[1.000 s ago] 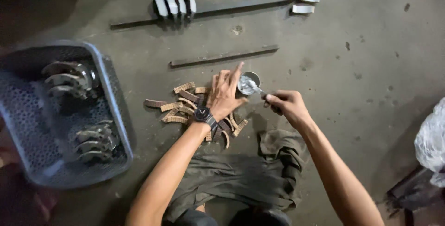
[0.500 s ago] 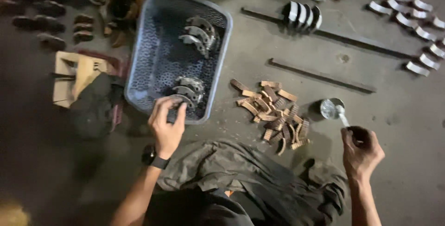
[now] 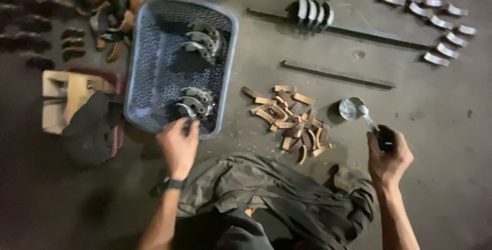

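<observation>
At far left we see dark curved parts (image 3: pixel 36 14) laid in rows on the floor (image 3: pixel 451 178), and nearer us a wooden block (image 3: pixel 64 96) half under a dark cloth (image 3: pixel 92 127). Next comes the blue-grey basket (image 3: pixel 148 65), holding two clusters of curved metal shoes (image 3: pixel 197 104). Our left hand (image 3: pixel 177 145) reaches over its near rim, fingers curled around the end of one shoe in the nearer cluster, though we cannot tell whether the grip has closed. These shoes look heavy, stiff and possibly greasy, so we judge the curved web the safest place to grip. Right of the basket lies a heap of brown lining strips (image 3: pixel 289 122), light and likely brittle. Further right, our right hand (image 3: pixel 387 158) is clamped on the dark handle of a small metal ladle (image 3: pixel 353 109) whose cup rests on the floor. Pale curved pieces (image 3: pixel 435 14) line the far right.
</observation>
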